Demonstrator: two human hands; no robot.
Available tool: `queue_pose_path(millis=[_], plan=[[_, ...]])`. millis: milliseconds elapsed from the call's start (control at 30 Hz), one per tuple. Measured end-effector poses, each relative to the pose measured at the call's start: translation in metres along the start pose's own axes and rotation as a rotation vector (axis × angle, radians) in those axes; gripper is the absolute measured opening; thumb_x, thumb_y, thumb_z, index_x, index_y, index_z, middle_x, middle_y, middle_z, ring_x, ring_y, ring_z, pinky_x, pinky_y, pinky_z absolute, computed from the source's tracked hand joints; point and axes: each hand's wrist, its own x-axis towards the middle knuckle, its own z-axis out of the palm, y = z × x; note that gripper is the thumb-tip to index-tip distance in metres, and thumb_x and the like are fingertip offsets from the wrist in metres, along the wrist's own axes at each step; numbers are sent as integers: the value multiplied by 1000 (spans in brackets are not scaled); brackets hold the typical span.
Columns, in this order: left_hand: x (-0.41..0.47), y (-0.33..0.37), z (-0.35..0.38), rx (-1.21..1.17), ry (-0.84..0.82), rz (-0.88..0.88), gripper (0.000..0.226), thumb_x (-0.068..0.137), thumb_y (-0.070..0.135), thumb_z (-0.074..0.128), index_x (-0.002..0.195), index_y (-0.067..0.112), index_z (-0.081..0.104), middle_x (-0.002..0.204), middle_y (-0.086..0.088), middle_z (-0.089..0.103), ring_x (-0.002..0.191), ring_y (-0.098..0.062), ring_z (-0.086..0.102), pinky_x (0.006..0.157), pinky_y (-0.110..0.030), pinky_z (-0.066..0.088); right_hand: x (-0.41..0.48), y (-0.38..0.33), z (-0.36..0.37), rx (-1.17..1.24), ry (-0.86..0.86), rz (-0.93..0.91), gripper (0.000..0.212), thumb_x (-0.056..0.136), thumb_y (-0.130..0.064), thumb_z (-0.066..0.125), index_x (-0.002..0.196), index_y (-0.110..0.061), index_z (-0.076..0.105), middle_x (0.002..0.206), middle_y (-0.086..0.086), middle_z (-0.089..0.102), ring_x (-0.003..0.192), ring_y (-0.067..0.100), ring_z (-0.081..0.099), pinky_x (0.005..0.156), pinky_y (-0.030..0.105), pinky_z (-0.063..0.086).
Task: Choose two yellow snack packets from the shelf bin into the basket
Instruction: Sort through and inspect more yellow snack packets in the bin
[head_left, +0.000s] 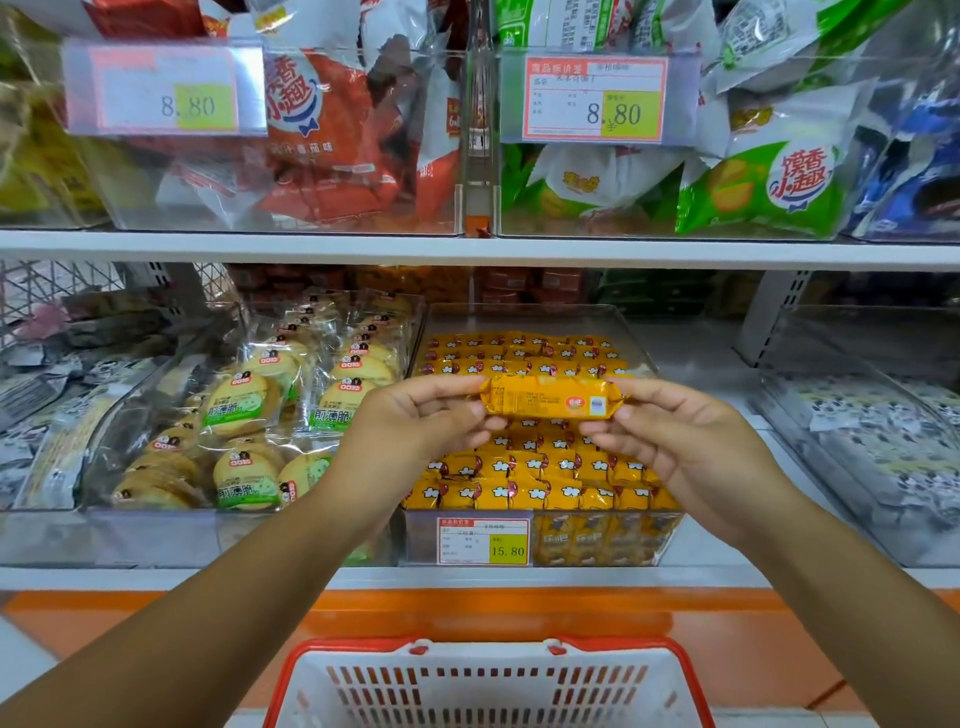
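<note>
A yellow snack packet (551, 396) is held level in front of me, its back label facing the camera. My left hand (415, 423) pinches its left end and my right hand (675, 441) pinches its right end. Directly behind and below the packet is a clear shelf bin (535, 540) filled with several rows of the same yellow packets (524, 478). The red-rimmed white basket (488, 680) sits below the shelf at the bottom centre, under my arms; what lies inside it is out of view.
A bin of round biscuits in clear wrappers (260, 415) stands left of the yellow bin. A bin of black-and-white packets (878, 441) is on the right. The upper shelf holds red (332, 145) and green (753, 187) snack bags behind price tags. An orange ledge (467, 608) runs below.
</note>
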Motion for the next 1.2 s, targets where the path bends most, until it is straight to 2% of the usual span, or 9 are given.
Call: queue_pose_path(millis=[133, 200, 333, 467, 567, 667, 767, 967, 1200], plan=[[0, -1, 3, 133, 62, 5, 7, 79, 28, 74, 73, 25, 74, 84, 1, 76, 85, -23, 76, 81, -28, 59, -2, 0, 4, -107, 50, -49, 22, 74, -27, 69, 87, -9, 70, 104, 14, 76, 95, 26, 74, 81, 25, 58], [1, -4, 6, 158, 37, 8, 27, 89, 21, 69, 63, 28, 65, 86, 7, 73, 89, -22, 75, 88, -31, 57, -3, 0, 7, -120, 71, -64, 13, 72, -30, 70, 70, -18, 66, 103, 10, 76, 98, 24, 73, 84, 26, 56], [-1, -8, 14, 94, 35, 19, 22, 98, 14, 60, 78, 19, 52, 66, 13, 65, 80, -20, 75, 92, -42, 56, -2, 3, 8, -62, 95, -104, 22, 75, -22, 69, 89, -8, 57, 104, 12, 75, 94, 28, 74, 77, 26, 59], [-4, -6, 16, 7, 73, 67, 13, 95, 12, 62, 103, 17, 53, 87, -4, 77, 82, -22, 75, 73, -32, 60, -3, 5, 10, -119, 138, -165, 18, 73, -26, 72, 90, -26, 64, 106, 3, 74, 82, 30, 74, 74, 31, 61], [-5, -3, 16, 22, 120, 80, 12, 95, 13, 63, 104, 20, 65, 89, -1, 77, 81, -22, 76, 66, -24, 59, -4, 8, 12, -170, 115, -135, 8, 75, -32, 70, 83, -30, 73, 103, -2, 75, 84, 29, 74, 84, 38, 58], [-3, -3, 15, 30, 156, 79, 12, 94, 14, 64, 104, 18, 69, 93, -4, 77, 80, -25, 76, 65, -24, 60, -4, 9, 13, -163, 74, -112, 29, 68, -38, 75, 93, -25, 72, 106, 2, 76, 89, 28, 74, 85, 35, 58], [-2, -3, 13, 16, 144, 40, 15, 87, 18, 69, 101, 15, 73, 94, -8, 77, 84, -26, 76, 69, -25, 60, -5, 9, 15, -128, 46, -100, 42, 64, -30, 79, 101, -16, 65, 108, 3, 76, 91, 27, 75, 78, 24, 58], [0, -2, 9, -24, 72, -13, 17, 85, 6, 71, 101, 12, 73, 96, -10, 77, 88, -27, 76, 71, -23, 59, -3, 7, 12, -62, 85, -64, 33, 73, -22, 71, 104, -10, 68, 105, 10, 76, 92, 29, 74, 78, 27, 60], [2, -2, 4, -81, 17, -63, 20, 86, 11, 67, 105, 9, 73, 104, -15, 76, 94, -29, 75, 73, -22, 59, -1, 8, 11, 11, 23, -27, 38, 76, -17, 69, 113, -8, 65, 109, 13, 75, 98, 28, 74, 78, 23, 59]])
